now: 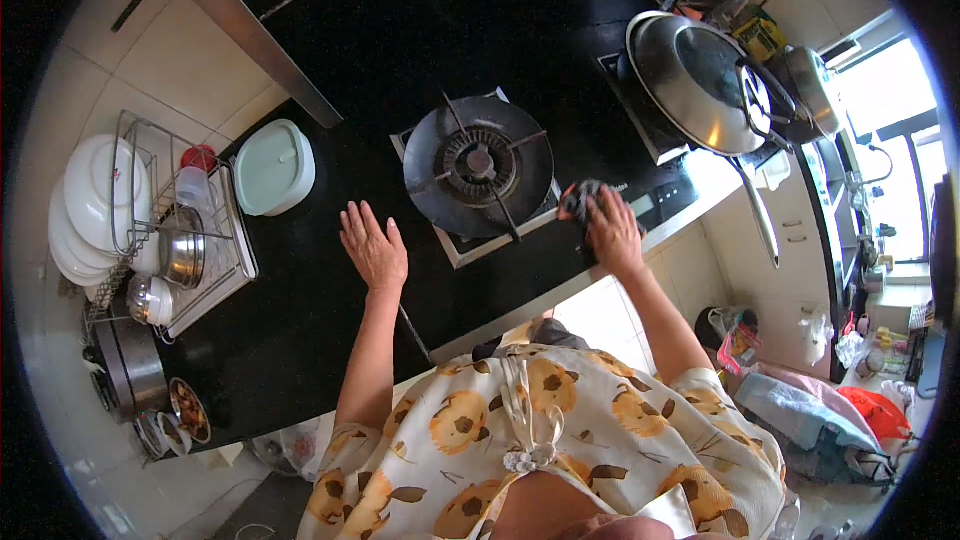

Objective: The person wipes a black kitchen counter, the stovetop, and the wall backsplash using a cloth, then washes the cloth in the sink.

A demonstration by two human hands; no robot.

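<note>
My right hand (615, 231) is on a dark cloth with reddish parts (577, 199), pressed to the black glass cooktop (510, 277) beside the control panel. The fingers lie over the cloth and hide part of it. My left hand (375, 247) holds nothing; it is flat, palm down, with the fingers close together and the thumb a little apart, over the black surface left of the burner. Between my hands is a gas burner (480, 163) with a round dark drip pan and metal pan supports.
A lidded wok (694, 82) stands on the right burner, its long handle (761, 217) reaching over the front edge. At the left are a pale green lidded container (275, 167), a wire dish rack (240, 221) with white plates (107, 187), and a bowl of food (189, 410).
</note>
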